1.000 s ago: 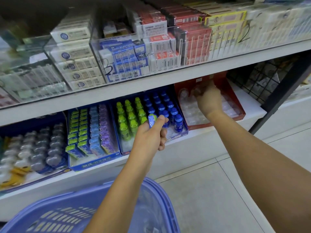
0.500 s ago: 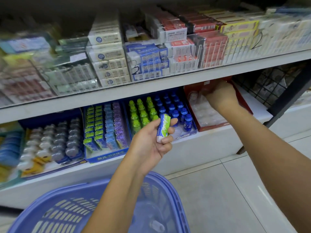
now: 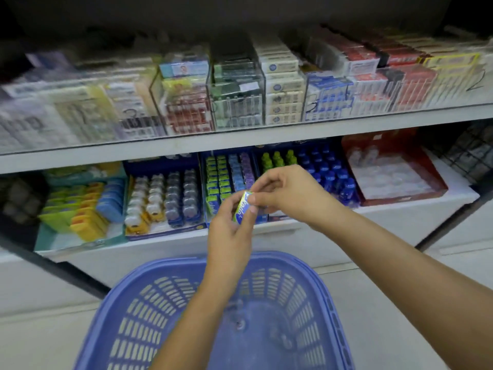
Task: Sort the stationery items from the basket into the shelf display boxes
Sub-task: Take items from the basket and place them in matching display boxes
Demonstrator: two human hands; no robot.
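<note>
Your right hand had left the red box at the far right of the lower shelf and come across to meet your left hand, which 0.5 s before had held the packet alone. Now both hands were on it: the left curled round its lower half, the thumb and forefinger of the right pinching its upper end, and neither hand was spread. The packet hung tilted, its top leaning right, above the far rim of the basket and in front of the blue display box, touching neither. By my reading you were in the middle of 1 sorting step, passing or turning the packet between hands before placing it; which of those 2 the frame did not settle. The packet was small, flat-sided and oblong, lime green with a blue and white band and slanted lettering too blurred to read. It seemed to match the green packets standing in the left column of that blue box. The next move therefore probably called for turning it upright, label facing out as its neighbours stood, and sliding it into a gap in that column without knocking the tight rows beside it.
</note>
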